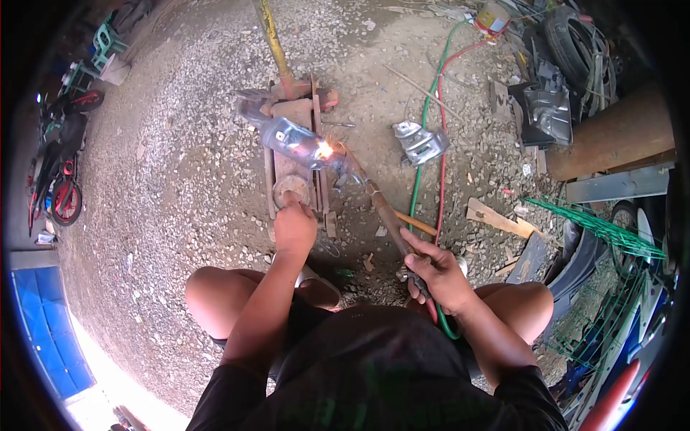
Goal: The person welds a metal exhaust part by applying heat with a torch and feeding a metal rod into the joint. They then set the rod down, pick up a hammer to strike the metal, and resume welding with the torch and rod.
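My right hand [437,271] is closed around the handle of a gas torch [384,208], which reaches up and left. A bright orange-white glow shows where the flame meets a shiny, rounded metal part [291,140]. That part lies across a rusty floor jack [293,111] with a yellow handle [272,39]. Curled fingers of my left hand [295,228] rest on the jack's round saddle [291,190], just below the heated part; their tips are partly hidden. Green [419,176] and red [441,169] hoses run from the torch over the ground.
A bent silver metal piece [419,142] lies across the hoses. Thin sticks and wood scraps [503,219] are on the gravel. Scrap parts, a tire [568,47] and green wire mesh [596,228] crowd the right. Motorbikes [66,165] stand at far left.
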Motion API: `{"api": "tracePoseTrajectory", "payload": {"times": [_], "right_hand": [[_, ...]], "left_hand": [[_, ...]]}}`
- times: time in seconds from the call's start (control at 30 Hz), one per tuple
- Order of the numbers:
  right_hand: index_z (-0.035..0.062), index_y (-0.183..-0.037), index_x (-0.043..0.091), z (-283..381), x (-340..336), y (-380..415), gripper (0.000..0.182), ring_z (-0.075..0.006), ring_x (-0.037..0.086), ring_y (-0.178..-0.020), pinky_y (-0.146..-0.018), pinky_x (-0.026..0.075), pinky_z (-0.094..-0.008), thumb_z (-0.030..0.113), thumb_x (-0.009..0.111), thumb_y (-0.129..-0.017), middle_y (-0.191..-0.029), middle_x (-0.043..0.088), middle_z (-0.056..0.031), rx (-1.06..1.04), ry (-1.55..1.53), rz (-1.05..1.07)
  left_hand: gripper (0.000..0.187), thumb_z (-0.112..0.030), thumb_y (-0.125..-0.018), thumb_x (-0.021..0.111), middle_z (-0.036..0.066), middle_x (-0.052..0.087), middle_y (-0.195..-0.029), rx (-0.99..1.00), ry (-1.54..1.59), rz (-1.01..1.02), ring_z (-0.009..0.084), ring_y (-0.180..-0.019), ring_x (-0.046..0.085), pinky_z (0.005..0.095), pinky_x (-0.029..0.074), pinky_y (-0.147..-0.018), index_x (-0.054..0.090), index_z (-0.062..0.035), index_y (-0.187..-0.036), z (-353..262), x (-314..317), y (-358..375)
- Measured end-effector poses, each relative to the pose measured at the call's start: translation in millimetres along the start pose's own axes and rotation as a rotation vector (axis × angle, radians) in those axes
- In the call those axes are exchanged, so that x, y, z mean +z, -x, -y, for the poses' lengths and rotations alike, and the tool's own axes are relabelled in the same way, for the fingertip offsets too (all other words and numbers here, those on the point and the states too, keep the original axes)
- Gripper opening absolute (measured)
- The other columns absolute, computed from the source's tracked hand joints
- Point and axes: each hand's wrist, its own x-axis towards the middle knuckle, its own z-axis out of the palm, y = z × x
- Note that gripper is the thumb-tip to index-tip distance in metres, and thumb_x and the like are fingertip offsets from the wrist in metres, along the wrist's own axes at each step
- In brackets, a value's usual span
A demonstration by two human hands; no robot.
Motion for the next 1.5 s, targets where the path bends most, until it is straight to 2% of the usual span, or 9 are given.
{"api": "tracePoseTrajectory", "payload": {"times": [0.1,0.2,0.27,0.37,0.4,0.63,1.03,1.13,1.5], "right_hand": [[0.0156,-0.170,0.048,0.6,2.4,-0.1,0.059,-0.0105,0.061,-0.059,-0.051,0.048,-0.0262,0.022,0.067,-0.115,-0.087,0.063,0.0000,-0.020,0.020,-0.004],[0.0155,-0.170,0.048,0.7,2.8,0.0,0.059,-0.0101,0.061,-0.060,-0.051,0.048,-0.0261,0.023,0.067,-0.115,-0.087,0.063,0.0000,-0.024,0.038,-0.007],[0.0156,-0.170,0.048,-0.9,2.3,-0.9,0.059,-0.0100,0.061,-0.060,-0.051,0.048,-0.0260,0.023,0.067,-0.115,-0.087,0.063,0.0000,-0.032,0.041,-0.003],[0.0153,-0.170,0.050,-1.0,1.0,-1.1,0.058,-0.0105,0.062,-0.061,-0.051,0.050,-0.0268,0.018,0.067,-0.114,-0.093,0.064,-0.0010,-0.032,0.029,0.000],[0.0148,-0.169,0.051,-1.0,0.6,-1.1,0.058,-0.0110,0.063,-0.062,-0.051,0.051,-0.0276,0.014,0.067,-0.113,-0.098,0.064,-0.0020,-0.025,0.013,0.001],[0.0144,-0.169,0.050,-0.6,0.4,0.3,0.058,-0.0107,0.063,-0.062,-0.051,0.051,-0.0271,0.014,0.067,-0.113,-0.099,0.064,-0.0020,-0.025,0.002,0.001],[0.0161,-0.169,0.050,5.6,-0.1,0.1,0.058,-0.0101,0.062,-0.060,-0.051,0.050,-0.0261,0.018,0.068,-0.114,-0.091,0.066,-0.0004,-0.051,-0.010,-0.055],[0.0153,-0.169,0.049,5.7,0.3,-1.5,0.056,-0.0123,0.060,-0.057,-0.048,0.047,-0.0271,0.018,0.065,-0.115,-0.091,0.062,-0.0008,-0.076,-0.006,-0.066],[0.0141,-0.170,0.049,5.0,-0.8,-0.6,0.058,-0.0105,0.062,-0.061,-0.052,0.049,-0.0263,0.018,0.067,-0.114,-0.095,0.064,-0.0006,-0.013,-0.019,0.011]], "left_hand": [[0.026,-0.016,-0.106,0.057,0.037,0.074,-0.089,0.011,0.007,0.003,0.0582,-0.089,0.074,0.0670,0.059,-0.084,0.050,0.0013,-0.123,-0.5,-0.4,0.1],[0.026,-0.016,-0.106,0.058,0.037,0.074,-0.089,0.013,-0.001,-0.001,0.0578,-0.089,0.074,0.0666,0.059,-0.084,0.050,0.0013,-0.123,1.6,1.5,-2.0],[0.037,-0.020,-0.107,0.054,0.040,0.074,-0.097,-0.002,-0.007,0.081,0.0590,-0.094,0.074,0.0666,0.058,-0.089,0.047,0.0067,-0.133,1.0,0.2,-3.4],[0.025,-0.016,-0.105,0.058,0.037,0.074,-0.089,0.031,0.007,-0.005,0.0571,-0.088,0.075,0.0664,0.059,-0.083,0.051,0.0010,-0.121,0.6,3.0,-1.3],[0.025,-0.016,-0.105,0.058,0.037,0.074,-0.089,0.031,0.007,-0.005,0.0571,-0.088,0.075,0.0664,0.059,-0.083,0.051,0.0010,-0.121,0.9,3.9,-1.3],[0.026,-0.017,-0.106,0.058,0.037,0.074,-0.089,0.015,-0.001,0.002,0.0571,-0.088,0.075,0.0663,0.059,-0.082,0.050,0.0011,-0.123,0.3,5.1,-2.9],[0.027,-0.018,-0.107,0.056,0.037,0.074,-0.088,0.028,-0.002,0.023,0.0574,-0.087,0.074,0.0663,0.059,-0.084,0.049,0.0023,-0.123,1.4,7.2,-6.0],[0.027,-0.018,-0.107,0.056,0.036,0.074,-0.088,0.027,-0.005,0.024,0.0574,-0.087,0.074,0.0662,0.059,-0.084,0.049,0.0026,-0.124,1.2,8.4,-6.5],[0.029,-0.020,-0.107,0.055,0.036,0.074,-0.088,0.008,-0.030,0.021,0.0570,-0.087,0.074,0.0658,0.059,-0.084,0.049,0.0030,-0.125,-2.5,8.2,-5.4]]}}
